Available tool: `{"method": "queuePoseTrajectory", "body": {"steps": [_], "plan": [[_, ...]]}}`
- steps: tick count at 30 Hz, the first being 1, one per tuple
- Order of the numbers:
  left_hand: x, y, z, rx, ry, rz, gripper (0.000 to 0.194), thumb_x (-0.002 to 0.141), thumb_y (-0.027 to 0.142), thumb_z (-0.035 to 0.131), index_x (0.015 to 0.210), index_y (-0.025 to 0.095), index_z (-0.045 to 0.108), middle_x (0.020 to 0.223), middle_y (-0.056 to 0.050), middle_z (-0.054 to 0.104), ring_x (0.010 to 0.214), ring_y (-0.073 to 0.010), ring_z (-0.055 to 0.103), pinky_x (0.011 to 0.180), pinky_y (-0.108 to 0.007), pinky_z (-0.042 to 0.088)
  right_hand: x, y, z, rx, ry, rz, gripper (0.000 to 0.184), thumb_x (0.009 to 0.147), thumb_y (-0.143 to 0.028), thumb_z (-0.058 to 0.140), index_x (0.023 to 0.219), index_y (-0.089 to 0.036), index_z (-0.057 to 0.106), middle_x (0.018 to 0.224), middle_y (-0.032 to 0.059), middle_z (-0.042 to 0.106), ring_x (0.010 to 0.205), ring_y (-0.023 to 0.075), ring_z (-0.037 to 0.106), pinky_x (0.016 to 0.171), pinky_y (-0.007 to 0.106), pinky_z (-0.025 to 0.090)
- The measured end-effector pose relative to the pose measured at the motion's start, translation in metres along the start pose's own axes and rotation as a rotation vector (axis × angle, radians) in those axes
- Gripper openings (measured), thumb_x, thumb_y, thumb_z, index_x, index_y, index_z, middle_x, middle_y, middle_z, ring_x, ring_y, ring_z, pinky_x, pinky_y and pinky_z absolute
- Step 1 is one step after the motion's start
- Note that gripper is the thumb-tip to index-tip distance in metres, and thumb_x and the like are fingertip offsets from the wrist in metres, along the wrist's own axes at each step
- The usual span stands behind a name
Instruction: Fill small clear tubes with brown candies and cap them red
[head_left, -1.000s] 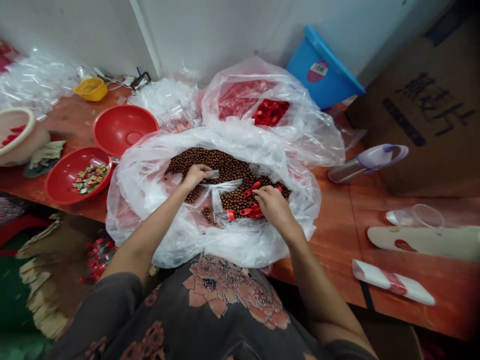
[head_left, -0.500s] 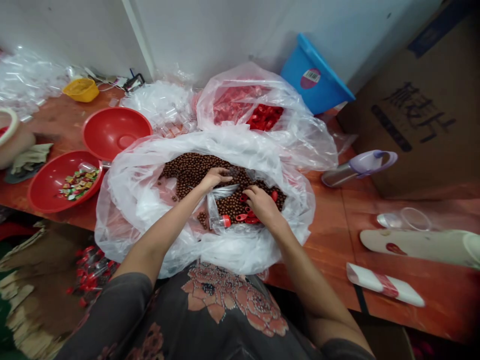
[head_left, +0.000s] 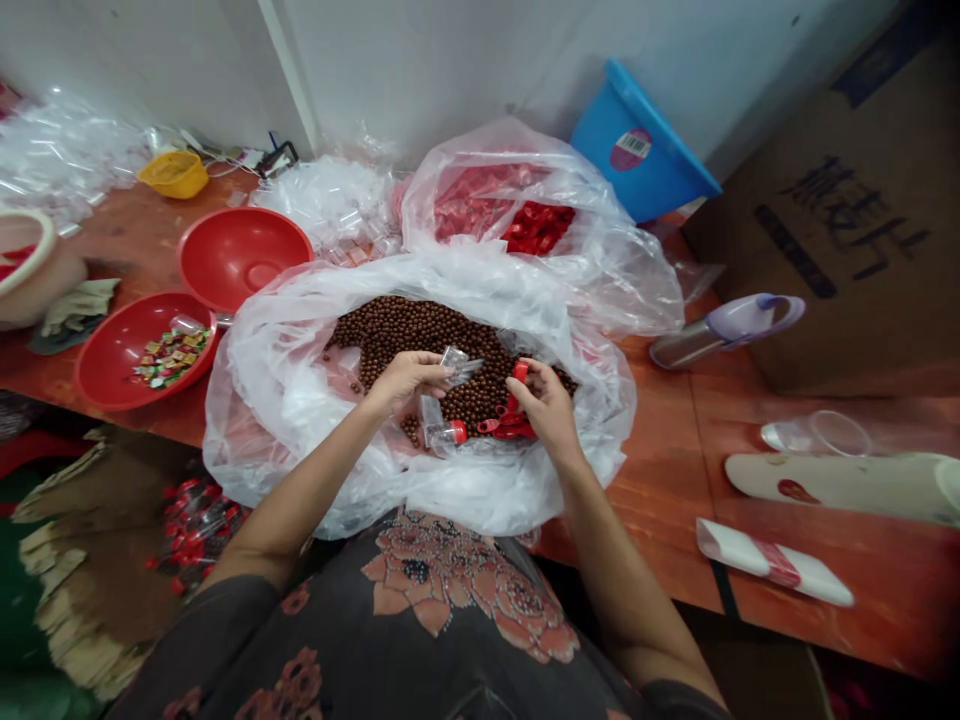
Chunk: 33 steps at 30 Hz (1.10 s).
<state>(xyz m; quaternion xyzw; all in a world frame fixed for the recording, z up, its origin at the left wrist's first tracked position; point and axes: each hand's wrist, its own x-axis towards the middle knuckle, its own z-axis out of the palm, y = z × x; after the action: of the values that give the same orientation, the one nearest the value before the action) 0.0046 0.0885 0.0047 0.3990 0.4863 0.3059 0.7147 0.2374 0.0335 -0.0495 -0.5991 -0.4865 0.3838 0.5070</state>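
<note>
The left hand (head_left: 407,383) pinches a light, slippery small clear plastic vial (head_left: 454,363) at its narrow end, while the right hand (head_left: 545,405) closes on a stiff red plastic cap (head_left: 519,372). Both work above glossy brown round beads (head_left: 420,335) in a clear plastic sack (head_left: 285,420) on the orange wooden desk (head_left: 660,470). The right hand's grip hides part of the cap, leaving its shape unclear.

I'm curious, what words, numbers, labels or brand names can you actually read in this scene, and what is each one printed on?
None can be quoted with confidence.
Large dark Chinese characters on the cardboard box: warped and too blurred to quote.
Barcode sticker on the blue bucket: its digits are too small to read.
Small colourful packets in the red bowl: any print is too small to read.
</note>
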Motion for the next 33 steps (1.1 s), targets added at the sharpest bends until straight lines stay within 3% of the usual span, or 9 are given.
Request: {"method": "queuePoseTrajectory", "body": {"steps": [4,7,13,18,23,28,33], "plan": [[-0.024,-0.012,-0.001,-0.085,-0.001,-0.069,0.036,0.062,0.021,0.084,0.094,0.010,0.072,0.081,-0.007,0.072,0.066,-0.0144,0.069,0.060,-0.023,0.054,-0.010,-0.015,0.006,0.404,0.063,0.182,0.040,0.069,-0.036,0.080,0.100,-0.025,0.059,0.079,-0.0074,0.061,0.066,0.0098,0.062,0.060,0.022,0.054],[-0.033,-0.021,0.002,-0.109,-0.001,-0.037,0.036,0.063,0.021,0.084,0.096,0.010,0.072,0.086,-0.007,0.072,0.068,-0.0129,0.069,0.062,-0.022,0.055,-0.017,-0.023,0.010,0.624,0.096,0.276,0.038,0.062,-0.030,0.085,0.084,-0.023,0.055,0.075,-0.0089,0.060,0.064,0.0082,0.065,0.061,0.020,0.057],[-0.041,-0.032,0.011,-0.092,-0.024,0.078,0.041,0.065,0.022,0.083,0.104,0.013,0.071,0.102,-0.008,0.072,0.079,-0.0134,0.067,0.070,-0.025,0.057,-0.026,-0.032,0.010,0.820,0.010,0.397,0.033,0.060,-0.022,0.085,0.086,-0.022,0.064,0.079,-0.0043,0.071,0.072,0.0094,0.070,0.068,0.017,0.059],[-0.042,-0.041,0.011,-0.095,-0.024,0.117,0.044,0.064,0.026,0.084,0.104,0.013,0.070,0.103,-0.008,0.071,0.082,-0.0145,0.067,0.075,-0.028,0.056,-0.032,-0.039,0.012,0.807,-0.067,0.420,0.031,0.065,-0.028,0.084,0.093,-0.022,0.071,0.079,-0.0029,0.074,0.068,0.0091,0.068,0.062,0.017,0.058],[-0.047,-0.042,0.015,-0.040,-0.054,0.105,0.043,0.065,0.027,0.083,0.104,0.014,0.070,0.102,-0.008,0.073,0.082,-0.0158,0.068,0.077,-0.030,0.055,-0.037,-0.037,0.018,0.652,-0.076,0.360,0.032,0.065,-0.035,0.082,0.093,-0.024,0.072,0.081,-0.0024,0.074,0.065,0.0111,0.065,0.057,0.023,0.056],[-0.056,-0.042,0.020,0.038,-0.050,0.072,0.039,0.067,0.025,0.081,0.103,0.015,0.069,0.090,-0.006,0.073,0.075,-0.0153,0.068,0.072,-0.028,0.052,-0.044,-0.037,0.018,0.396,-0.065,0.177,0.041,0.067,-0.038,0.081,0.104,-0.025,0.067,0.096,0.0005,0.074,0.083,0.0173,0.070,0.068,0.031,0.060],[-0.061,-0.049,0.023,0.107,-0.084,0.081,0.040,0.066,0.027,0.081,0.103,0.016,0.070,0.096,-0.007,0.073,0.076,-0.0145,0.065,0.070,-0.027,0.051,-0.050,-0.043,0.010,0.276,-0.033,0.059,0.030,0.077,-0.037,0.075,0.104,-0.026,0.068,0.107,0.0021,0.074,0.084,0.0162,0.071,0.079,0.035,0.061]]}}
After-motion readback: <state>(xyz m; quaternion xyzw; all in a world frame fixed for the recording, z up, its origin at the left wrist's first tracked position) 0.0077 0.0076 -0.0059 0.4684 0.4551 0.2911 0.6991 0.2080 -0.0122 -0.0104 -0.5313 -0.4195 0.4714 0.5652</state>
